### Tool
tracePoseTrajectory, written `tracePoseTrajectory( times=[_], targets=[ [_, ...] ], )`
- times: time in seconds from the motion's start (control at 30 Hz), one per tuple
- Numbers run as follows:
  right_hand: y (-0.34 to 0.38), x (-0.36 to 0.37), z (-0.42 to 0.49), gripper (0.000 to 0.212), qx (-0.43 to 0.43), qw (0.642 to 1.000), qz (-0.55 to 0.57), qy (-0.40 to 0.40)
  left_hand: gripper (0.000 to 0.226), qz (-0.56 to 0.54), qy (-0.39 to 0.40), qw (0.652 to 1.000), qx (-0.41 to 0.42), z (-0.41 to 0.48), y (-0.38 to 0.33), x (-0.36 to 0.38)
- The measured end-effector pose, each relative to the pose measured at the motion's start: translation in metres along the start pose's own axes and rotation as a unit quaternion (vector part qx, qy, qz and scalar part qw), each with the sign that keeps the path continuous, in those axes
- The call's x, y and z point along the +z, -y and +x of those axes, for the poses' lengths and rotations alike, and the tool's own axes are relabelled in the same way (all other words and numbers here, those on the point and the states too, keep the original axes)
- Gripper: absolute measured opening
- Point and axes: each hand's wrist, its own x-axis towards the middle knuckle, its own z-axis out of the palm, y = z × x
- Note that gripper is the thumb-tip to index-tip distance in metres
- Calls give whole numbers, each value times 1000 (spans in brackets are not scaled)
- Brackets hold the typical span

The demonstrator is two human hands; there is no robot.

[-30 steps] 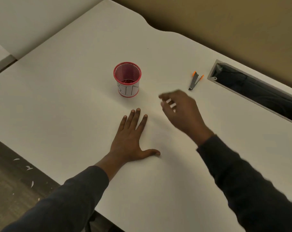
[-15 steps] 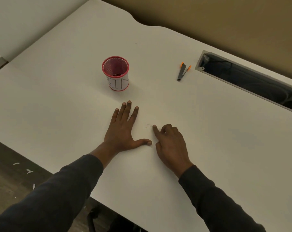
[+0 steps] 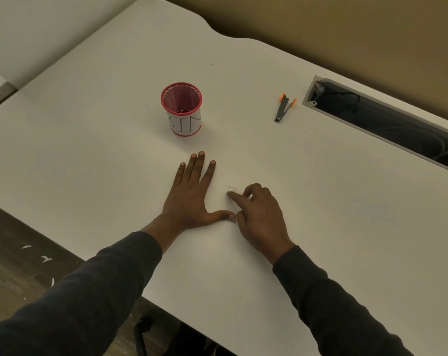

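Flat on the white table [image 3: 320, 227] with the left hand [image 3: 189, 199]: fingers straight and slightly spread, thumb out to the right, gripping nothing. Just beside it, down on the tabletop with the right hand [image 3: 261, 219]: index finger [image 3: 234, 197] straight and aimed away and leftward, other fingers curled under, nothing visibly pinched or enclosed. Right at that fingertip, on its far side and touching or all but touching: a tiny pale scrap [image 3: 230, 188], nearly the colour of the table and too small to identify or to give a long axis. Possibly a nail clipping, judging by the nail clipper [image 3: 284, 109] lying well off toward the far right, near the open cable tray [image 3: 384, 124]. Scrap placed in the gap between the two hands, level with the left hand's knuckles, but plainly nearer the right; no reach needed, only a closing of the thumb against the index finger. Beyond the left fingertips, upright and apart from both hands: a red mesh cup [image 3: 183, 109] with a paper label reading BIN. Seen from the scrap, away and to the left, so probably a short carry across the front of the left hand's fingers. Main risk, by the look of it: flicking so light a piece away rather than trapping it.
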Motion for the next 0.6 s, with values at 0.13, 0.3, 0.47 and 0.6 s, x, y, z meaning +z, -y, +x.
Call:
tracePoseTrajectory(
  times=[0.13,0.3,0.47,0.6],
  targets=[
    [2,3,-3,38,-19,1000,-6,8,133,1,-4,1000,1,1,1,2],
    [-5,-2,3,44,37,999,3,-16,138,-4,3,1000,-2,1,0,0],
    [-9,1,-1,37,45,999,-4,-18,140,-4,10,1000,-6,2,0,0],
    [-6,3,7,40,50,998,8,-29,139,-5,6,1000,-3,2,0,1]
  ],
)
